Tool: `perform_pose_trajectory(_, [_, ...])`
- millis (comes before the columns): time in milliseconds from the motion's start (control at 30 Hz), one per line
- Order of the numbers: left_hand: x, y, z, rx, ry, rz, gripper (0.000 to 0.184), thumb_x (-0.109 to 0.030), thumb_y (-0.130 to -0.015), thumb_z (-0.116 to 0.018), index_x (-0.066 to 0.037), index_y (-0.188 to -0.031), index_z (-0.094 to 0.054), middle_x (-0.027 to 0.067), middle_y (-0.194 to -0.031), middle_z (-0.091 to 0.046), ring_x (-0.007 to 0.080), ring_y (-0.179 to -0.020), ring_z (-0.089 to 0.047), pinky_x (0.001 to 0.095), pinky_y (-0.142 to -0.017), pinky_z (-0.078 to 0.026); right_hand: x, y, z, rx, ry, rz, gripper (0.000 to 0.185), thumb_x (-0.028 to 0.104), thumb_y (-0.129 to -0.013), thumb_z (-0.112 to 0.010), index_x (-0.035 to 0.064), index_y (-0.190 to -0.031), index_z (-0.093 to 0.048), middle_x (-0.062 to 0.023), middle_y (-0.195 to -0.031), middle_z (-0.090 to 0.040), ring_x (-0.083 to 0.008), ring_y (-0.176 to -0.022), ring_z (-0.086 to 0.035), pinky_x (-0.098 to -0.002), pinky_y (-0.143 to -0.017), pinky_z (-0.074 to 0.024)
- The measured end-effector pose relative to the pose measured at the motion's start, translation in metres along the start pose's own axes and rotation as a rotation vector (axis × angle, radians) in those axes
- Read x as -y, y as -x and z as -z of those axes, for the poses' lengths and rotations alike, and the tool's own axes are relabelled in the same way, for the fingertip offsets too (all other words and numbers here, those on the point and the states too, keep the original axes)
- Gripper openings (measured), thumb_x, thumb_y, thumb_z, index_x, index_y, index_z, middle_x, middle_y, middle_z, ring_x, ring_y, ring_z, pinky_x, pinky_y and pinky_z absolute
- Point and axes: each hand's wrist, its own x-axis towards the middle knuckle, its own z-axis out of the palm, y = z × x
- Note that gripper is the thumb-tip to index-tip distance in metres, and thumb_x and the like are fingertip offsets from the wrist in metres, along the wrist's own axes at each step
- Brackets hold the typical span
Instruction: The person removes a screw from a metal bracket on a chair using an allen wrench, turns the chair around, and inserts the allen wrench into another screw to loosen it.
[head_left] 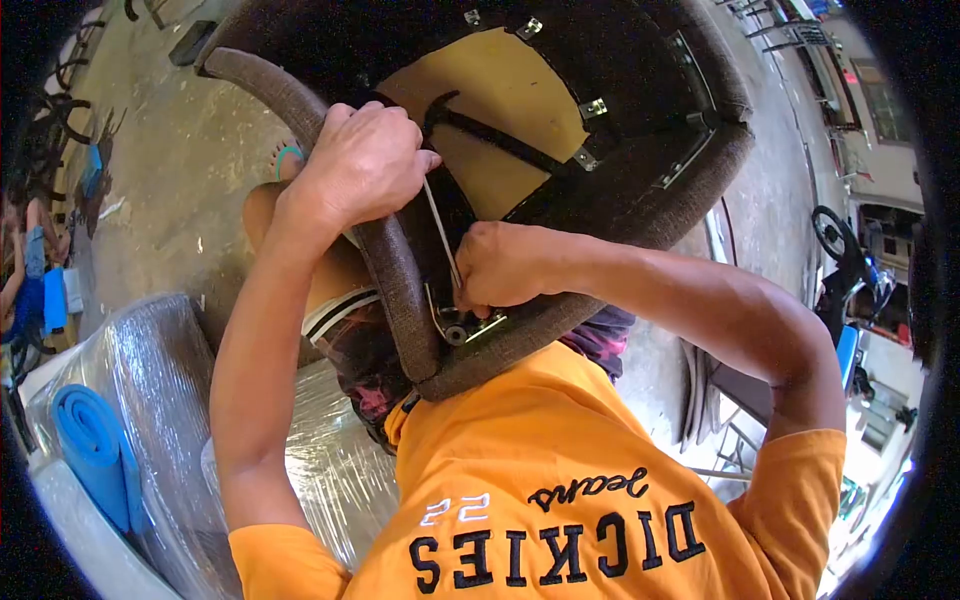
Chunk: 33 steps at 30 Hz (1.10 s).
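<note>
A dark brown upholstered chair frame [640,215] lies tipped against my lap, its underside facing me. My left hand [365,165] is closed at the curved padded piece [395,290], its thumb over the upper end of a thin metal rod [442,225]. Lower on the same rod, my right hand [505,265] has its fingers closed around it. A round metal fitting [456,334] and a bent thin metal piece [434,308] are just below my right hand. Inside the frame, a black hammer-shaped object [500,140] crosses a tan panel [510,75].
Metal brackets [593,108] line the frame's inner sides. To my left are a plastic-wrapped padded piece [160,370] and a rolled blue foam sheet [90,440]. Another person [30,260] is at the far left. A motorcycle [855,270] stands at the right.
</note>
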Motion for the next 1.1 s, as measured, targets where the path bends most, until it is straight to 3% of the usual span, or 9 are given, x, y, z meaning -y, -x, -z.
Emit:
perform_pose_trajectory(167, [-0.002, 0.003, 0.001, -0.051, 0.04, -0.022, 0.031, -0.03, -0.092, -0.064, -0.003, -0.078, -0.072, 0.0159, -0.085, -0.064, 0.0371, -0.091, -0.061, 0.0487, -0.082, -0.047, -0.006, -0.003, -0.003, 0.009, -0.122, -0.034, 0.016, 0.011, -0.075, -0.067, 0.0054, -0.084, -0.079, -0.0104, -0.083, -0.076, -0.0251, -0.082, -0.071, -0.0349, -0.075, -0.0547])
perform_pose_trajectory(267, [0.0, 0.007, 0.0, -0.143, 0.097, -0.069, 0.03, -0.028, -0.09, -0.065, -0.002, -0.075, -0.069, 0.0153, -0.083, -0.063, 0.0365, -0.089, -0.06, 0.0475, -0.081, -0.046, -0.009, -0.007, -0.008, -0.029, 0.144, 0.164, 0.016, 0.01, -0.073, -0.068, 0.0053, -0.085, -0.078, -0.0135, -0.083, -0.075, -0.0279, -0.081, -0.071, -0.0369, -0.073, -0.0548])
perform_pose_trajectory(333, [-0.003, 0.012, 0.002, -0.183, 0.113, -0.094, 0.029, -0.026, -0.09, -0.066, -0.001, -0.074, -0.066, 0.0149, -0.082, -0.061, 0.0359, -0.088, -0.06, 0.0467, -0.08, -0.045, -0.007, -0.007, -0.011, -0.095, 0.088, 0.047, 0.016, 0.012, -0.073, -0.07, 0.005, -0.085, -0.077, -0.0178, -0.084, -0.073, -0.0309, -0.081, -0.071, -0.0391, -0.074, -0.0549])
perform_pose_trajectory(433, [-0.018, 0.037, 0.015, -0.315, 0.164, -0.09, 0.022, -0.021, -0.088, -0.065, -0.003, -0.076, -0.065, 0.0131, -0.084, -0.061, 0.0347, -0.088, -0.059, 0.0446, -0.079, -0.045, -0.004, 0.002, -0.012, -0.173, 0.09, 0.136, 0.014, 0.012, -0.076, -0.069, 0.003, -0.084, -0.075, -0.0206, -0.084, -0.071, -0.0361, -0.084, -0.07, -0.042, -0.075, -0.0543])
perform_pose_trajectory(567, [-0.055, 0.074, 0.034, -0.511, 0.19, -0.053, 0.02, -0.011, -0.077, -0.068, -0.004, -0.068, -0.051, 0.0121, -0.075, -0.051, 0.0318, -0.078, -0.053, 0.0448, -0.07, -0.041, -0.004, 0.01, -0.014, -0.191, 0.191, 0.263, 0.014, 0.01, -0.079, -0.067, 0.0016, -0.089, -0.073, -0.0217, -0.087, -0.071, -0.0401, -0.086, -0.068, -0.0451, -0.076, -0.0534])
perform_pose_trajectory(700, [-0.116, 0.138, 0.05, -0.371, 0.163, -0.11, 0.02, -0.01, -0.069, -0.069, -0.01, -0.067, -0.049, 0.0076, -0.07, -0.044, 0.0271, -0.069, -0.048, 0.0405, -0.062, -0.039, -0.007, 0.02, -0.016, -0.213, 0.26, 0.432, 0.018, 0.005, -0.08, -0.063, 0.0015, -0.096, -0.07, -0.023, -0.092, -0.07, -0.0421, -0.091, -0.066, -0.0472, -0.08, -0.0525])
perform_pose_trajectory(800, [-0.155, 0.177, 0.031, -0.229, 0.181, -0.073, 0.017, -0.013, -0.071, -0.069, -0.009, -0.068, -0.052, 0.0069, -0.07, -0.047, 0.0253, -0.07, -0.05, 0.0388, -0.062, -0.041, -0.006, 0.026, -0.016, -0.223, 0.21, 0.49, 0.021, 0.003, -0.078, -0.061, 0.0024, -0.096, -0.07, -0.0219, -0.092, -0.07, -0.0409, -0.093, -0.067, -0.0469, -0.082, -0.0524])
perform_pose_trajectory(867, [-0.176, 0.19, 0.005, -0.125, 0.378, -0.069, 0.018, -0.007, -0.067, -0.069, -0.007, -0.064, -0.051, 0.0079, -0.067, -0.048, 0.0262, -0.065, -0.051, 0.0398, -0.057, -0.042, -0.005, 0.027, -0.018, -0.275, 0.158, 0.519, 0.022, 0.002, -0.076, -0.06, 0.0028, -0.095, -0.071, -0.021, -0.092, -0.071, -0.0402, -0.093, -0.067, -0.0467, -0.082, -0.0524])
perform_pose_trajectory(1100, [-0.172, 0.183, 0.023, -0.109, 0.305, -0.098, 0.017, -0.008, -0.067, -0.069, -0.007, -0.065, -0.053, 0.008, -0.068, -0.051, 0.0257, -0.066, -0.054, 0.0382, -0.058, -0.045, -0.006, 0.024, -0.015, -0.216, 0.366, 0.558, 0.021, 0.003, -0.07, -0.061, 0.004, -0.088, -0.072, -0.0182, -0.088, -0.071, -0.0381, -0.089, -0.069, -0.0449, -0.079, -0.0539])
